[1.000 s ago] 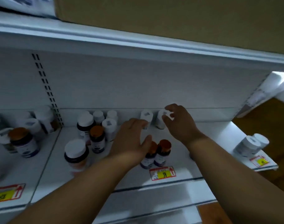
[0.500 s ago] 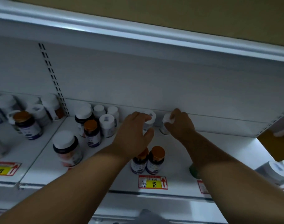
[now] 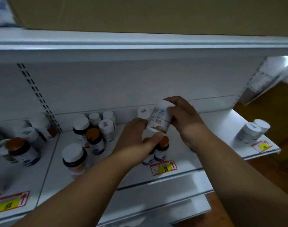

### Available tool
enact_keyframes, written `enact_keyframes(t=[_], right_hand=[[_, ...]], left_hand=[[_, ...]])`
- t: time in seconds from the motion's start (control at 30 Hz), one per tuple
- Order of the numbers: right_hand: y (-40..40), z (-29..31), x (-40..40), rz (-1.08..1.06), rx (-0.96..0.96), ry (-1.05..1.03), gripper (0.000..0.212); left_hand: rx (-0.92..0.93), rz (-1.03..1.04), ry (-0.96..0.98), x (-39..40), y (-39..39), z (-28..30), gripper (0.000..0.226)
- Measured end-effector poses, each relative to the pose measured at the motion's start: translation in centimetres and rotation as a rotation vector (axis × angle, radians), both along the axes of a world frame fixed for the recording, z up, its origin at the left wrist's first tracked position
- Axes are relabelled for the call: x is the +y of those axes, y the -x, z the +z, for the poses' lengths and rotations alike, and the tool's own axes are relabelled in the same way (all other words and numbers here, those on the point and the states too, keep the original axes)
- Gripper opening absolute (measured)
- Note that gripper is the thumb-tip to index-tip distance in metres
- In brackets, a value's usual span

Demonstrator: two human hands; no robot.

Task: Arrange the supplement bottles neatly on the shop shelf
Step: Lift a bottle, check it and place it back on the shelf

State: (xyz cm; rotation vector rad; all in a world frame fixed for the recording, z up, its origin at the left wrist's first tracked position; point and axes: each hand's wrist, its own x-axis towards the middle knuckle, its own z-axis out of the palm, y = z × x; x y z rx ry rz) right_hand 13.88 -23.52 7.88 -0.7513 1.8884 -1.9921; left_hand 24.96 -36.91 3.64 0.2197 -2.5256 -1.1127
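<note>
i see my right hand [image 3: 186, 122] clamped round a white bottle [image 3: 160, 118], lifted off the shelf [image 3: 205, 154] near centre frame, my left hand [image 3: 136, 141] gripping its base from 7 o'clock. another white bottle [image 3: 143, 112] stands just behind at 10 o'clock, two orange-capped bottles [image 3: 163, 148] just below at 6 o'clock. more bottles [image 3: 94, 128] cluster at 9 o'clock.

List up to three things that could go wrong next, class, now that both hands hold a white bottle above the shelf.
1. The white bottle is lifted and tilted between the left hand and right hand; it might slip.
2. Two orange-capped bottles stand right below it and under the left hand, so lowering it could topple them.
3. Another white bottle stands just behind; a nudge may push it out of line.
</note>
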Motion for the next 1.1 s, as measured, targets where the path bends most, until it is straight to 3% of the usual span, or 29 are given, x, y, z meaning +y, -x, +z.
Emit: enact_keyframes(t=[0.13,0.3,0.43,0.7,0.87,1.1], right_hand=[[-4.4,-0.3,0.6,-0.101,0.058,-0.069,0.021],[-9.3,-0.7,-0.6,-0.061,0.150,-0.180,0.027],[-12.5,-1.3,-4.1,0.072,0.218,-0.210,0.019],[-23.4,-5.2,-11.8,0.523,0.152,-0.134,0.025],[-32.0,-5.3,-16.8,0.663,0.171,-0.102,0.025],[-48.2,-4.7,-28.6,0.778,0.200,-0.034,0.030]], left_hand=[[0.107,-0.130,-0.083,0.0,-3.4,-0.4,0.027],[0.126,-0.142,-0.161,-0.9,-8.4,-1.1,0.032],[0.061,0.092,-0.191,-2.8,-14.0,-1.6,0.059],[0.013,0.522,-0.154,-4.3,-28.1,-3.8,0.044],[0.003,0.667,-0.116,-7.4,-37.5,-4.2,0.060],[0.001,0.851,-0.045,-16.9,-54.4,-3.8,0.058]])
